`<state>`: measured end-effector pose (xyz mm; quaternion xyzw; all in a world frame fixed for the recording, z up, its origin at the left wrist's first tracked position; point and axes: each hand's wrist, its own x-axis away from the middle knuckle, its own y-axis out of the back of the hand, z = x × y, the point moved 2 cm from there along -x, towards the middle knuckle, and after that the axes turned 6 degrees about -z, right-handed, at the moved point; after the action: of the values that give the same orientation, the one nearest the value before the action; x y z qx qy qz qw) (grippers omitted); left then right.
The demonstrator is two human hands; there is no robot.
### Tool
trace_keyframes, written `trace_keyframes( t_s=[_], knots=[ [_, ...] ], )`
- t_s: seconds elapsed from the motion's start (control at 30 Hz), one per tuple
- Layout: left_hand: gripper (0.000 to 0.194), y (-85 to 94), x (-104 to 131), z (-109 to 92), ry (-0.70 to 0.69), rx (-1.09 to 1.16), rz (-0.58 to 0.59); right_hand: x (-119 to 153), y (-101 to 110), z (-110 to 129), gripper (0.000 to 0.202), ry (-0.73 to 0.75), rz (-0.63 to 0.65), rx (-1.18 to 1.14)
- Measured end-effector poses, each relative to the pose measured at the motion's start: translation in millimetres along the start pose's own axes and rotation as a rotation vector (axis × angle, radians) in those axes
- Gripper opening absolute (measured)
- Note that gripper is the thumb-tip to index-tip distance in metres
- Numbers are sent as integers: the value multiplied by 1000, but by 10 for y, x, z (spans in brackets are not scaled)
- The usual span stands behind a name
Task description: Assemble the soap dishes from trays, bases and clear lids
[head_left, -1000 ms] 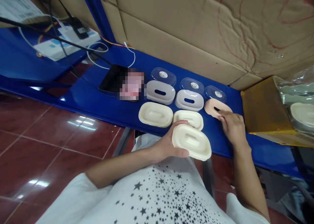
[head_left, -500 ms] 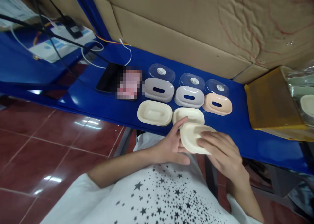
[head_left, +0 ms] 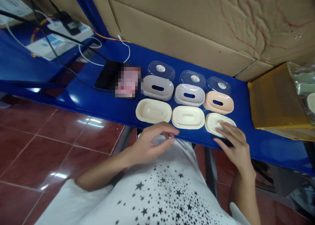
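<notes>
Three cream oval dishes lie in a row along the front of the blue table: a left dish (head_left: 154,111), a middle dish (head_left: 188,117) and a right dish (head_left: 212,122). My right hand (head_left: 233,143) is over the right dish, fingers spread and reaching across its surface; whether they press on it I cannot tell. Nothing is in my left hand (head_left: 154,143), which hovers at the table edge below the left and middle dishes, fingers curved and thumb apart. Behind the dishes sit two grey slotted trays (head_left: 157,95) and a peach slotted tray (head_left: 219,109).
Three clear lids (head_left: 161,76) with round stickers form the back row. A black device (head_left: 108,75) with a blurred screen lies to the left, near cables and a power strip (head_left: 49,49). At the right stands a taped carton (head_left: 273,100) containing wrapped pieces.
The cream dish that was between my hands is now on the table at the right end of the front row. My left hand has drawn away leftward.
</notes>
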<state>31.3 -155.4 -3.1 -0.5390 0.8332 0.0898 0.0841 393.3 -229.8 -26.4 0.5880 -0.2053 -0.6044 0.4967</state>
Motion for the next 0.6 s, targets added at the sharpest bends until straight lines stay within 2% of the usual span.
trace_keyframes(
  t_s=[0.1, 0.17, 0.27, 0.37, 0.5, 0.6],
  knots=[
    [31, 366, 24, 17, -198, -436, -178, -89, 5, 88, 36, -29, -16, -39],
    [46, 590, 38, 117, -196, -681, -211, -234, -24, 200, 37, -6, -14, -82],
    [76, 829, 46, 317, -113, -878, -222, -586, -139, 460, 35, 151, 43, -156],
    [89, 900, 38, 474, -74, -937, -173, -993, -334, 796, 29, 367, 129, -204],
    [68, 877, 41, 491, -133, -928, -219, -1378, -669, 1205, 37, 583, 264, -158],
    [58, 872, 99, 404, -160, -864, -302, -1557, -855, 1366, 43, 635, 290, -136]
  ],
)
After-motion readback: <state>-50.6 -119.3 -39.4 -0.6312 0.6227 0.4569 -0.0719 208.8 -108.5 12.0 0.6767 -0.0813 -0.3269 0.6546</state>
